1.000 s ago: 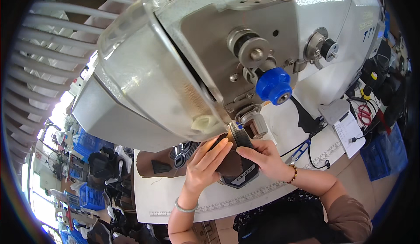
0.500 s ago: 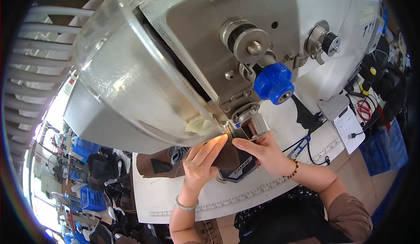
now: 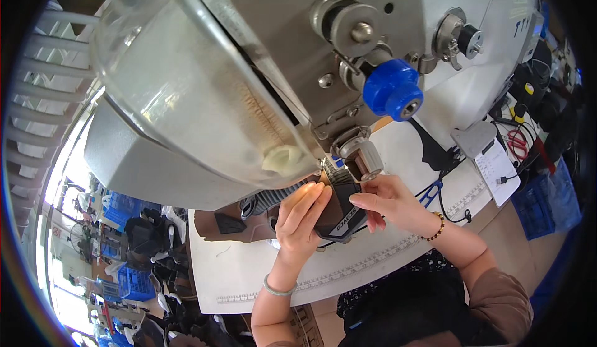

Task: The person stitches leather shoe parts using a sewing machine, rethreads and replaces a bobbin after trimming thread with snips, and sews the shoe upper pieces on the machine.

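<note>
A brown and black shoe upper (image 3: 339, 205) lies under the needle area of a large sewing machine (image 3: 283, 42). My left hand (image 3: 303, 213) rests on its brown part, fingers stretched out side by side and tips close to the needle. At the black panel on the right, my right hand (image 3: 392, 205) pinches the edge, thumb on top and fingers partly hidden below. A round metal part (image 3: 362, 159) of the machine hangs just above the work. The needle tip is too small to make out.
A blue knob (image 3: 393, 91) and a clear plastic cover (image 3: 186, 86) jut out above my hands. Brown and black pieces (image 3: 230, 222) lie left on the white table (image 3: 280, 288). A printed sheet (image 3: 497, 176), red scissors (image 3: 517, 143) and a blue crate (image 3: 533, 213) are at the right.
The machine appears higher in the picture. My right hand has shifted right along the shoe upper, uncovering more of the black panel. My left hand has moved slightly right.
</note>
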The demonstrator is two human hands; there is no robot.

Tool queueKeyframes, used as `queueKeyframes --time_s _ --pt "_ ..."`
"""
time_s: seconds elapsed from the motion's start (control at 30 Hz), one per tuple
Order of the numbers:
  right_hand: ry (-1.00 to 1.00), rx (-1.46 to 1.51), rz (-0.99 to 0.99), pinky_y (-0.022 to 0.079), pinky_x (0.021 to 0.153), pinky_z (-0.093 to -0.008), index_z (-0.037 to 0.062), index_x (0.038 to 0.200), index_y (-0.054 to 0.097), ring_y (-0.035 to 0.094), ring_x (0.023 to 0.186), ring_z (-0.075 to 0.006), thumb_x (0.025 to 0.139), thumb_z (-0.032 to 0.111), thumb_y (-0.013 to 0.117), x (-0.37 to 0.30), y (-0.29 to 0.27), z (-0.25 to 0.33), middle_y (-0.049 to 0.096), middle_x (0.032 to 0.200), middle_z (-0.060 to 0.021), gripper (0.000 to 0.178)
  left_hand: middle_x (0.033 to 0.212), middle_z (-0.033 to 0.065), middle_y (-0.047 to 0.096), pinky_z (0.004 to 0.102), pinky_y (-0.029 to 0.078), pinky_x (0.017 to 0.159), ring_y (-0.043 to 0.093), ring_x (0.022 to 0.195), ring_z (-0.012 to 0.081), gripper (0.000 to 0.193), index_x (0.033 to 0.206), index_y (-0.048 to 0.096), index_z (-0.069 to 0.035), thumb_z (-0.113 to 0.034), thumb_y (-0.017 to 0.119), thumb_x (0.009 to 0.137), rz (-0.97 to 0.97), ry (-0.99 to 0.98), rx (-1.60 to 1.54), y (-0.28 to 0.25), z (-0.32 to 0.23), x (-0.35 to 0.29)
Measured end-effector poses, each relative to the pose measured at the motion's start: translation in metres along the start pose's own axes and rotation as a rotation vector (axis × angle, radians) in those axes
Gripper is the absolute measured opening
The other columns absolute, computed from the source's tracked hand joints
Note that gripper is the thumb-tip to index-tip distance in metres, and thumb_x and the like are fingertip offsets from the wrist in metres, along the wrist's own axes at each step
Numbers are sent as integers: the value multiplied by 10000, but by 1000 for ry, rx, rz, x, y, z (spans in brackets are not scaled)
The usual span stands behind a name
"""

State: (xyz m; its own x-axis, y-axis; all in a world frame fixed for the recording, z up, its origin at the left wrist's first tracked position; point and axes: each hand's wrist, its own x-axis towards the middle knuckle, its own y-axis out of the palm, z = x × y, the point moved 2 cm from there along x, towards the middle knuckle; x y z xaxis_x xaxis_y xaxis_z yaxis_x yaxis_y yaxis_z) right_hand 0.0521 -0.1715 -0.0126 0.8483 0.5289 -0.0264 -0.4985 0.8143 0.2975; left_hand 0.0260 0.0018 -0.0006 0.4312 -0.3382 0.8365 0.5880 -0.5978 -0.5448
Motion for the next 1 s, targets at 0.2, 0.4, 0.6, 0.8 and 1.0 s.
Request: queueKeyframes --time_s 0.2,0.4,0.6,0.8,1.0 --pt "-64 -72 -35 348 363 -175 14 766 542 496 419 -51 871 255 577 -2 0 11 521 565 9 265 1048 46 603 324 503 807 583 962 230 448 996 667 -28 56 600 561 55 63 42 -8 -2 7" --pt "-98 18 -8 312 347 -179 31 738 535 474 386 -48 882 221 563 5 0 4 514 507 2 240 1008 51 623 334 503 814 600 942 236 414 964 681 -33 32 616 560 20 -75 5 -10 -14 10" --pt "-60 48 -19 297 344 -183 33 722 524 464 375 -52 876 207 575 6 -3 2 522 511 -3 238 930 48 647 322 511 835 618 936 241 363 910 700 -52 6 652 555 -35 -109 24 -7 -20 13" --pt "-110 27 -4 309 365 -183 15 737 530 454 390 -41 883 187 575 5 1 0 524 526 -1 229 953 14 647 288 524 736 625 866 198 392 909 703 -66 -11 638 526 64 -32 44 -16 -13 16" --pt "-131 44 -27 313 369 -184 -4 765 548 457 399 -40 891 192 569 5 1 4 522 529 -1 234 823 -3 616 283 489 680 571 818 194 366 864 723 -93 -32 631 514 83 -11 100 -15 -10 26"
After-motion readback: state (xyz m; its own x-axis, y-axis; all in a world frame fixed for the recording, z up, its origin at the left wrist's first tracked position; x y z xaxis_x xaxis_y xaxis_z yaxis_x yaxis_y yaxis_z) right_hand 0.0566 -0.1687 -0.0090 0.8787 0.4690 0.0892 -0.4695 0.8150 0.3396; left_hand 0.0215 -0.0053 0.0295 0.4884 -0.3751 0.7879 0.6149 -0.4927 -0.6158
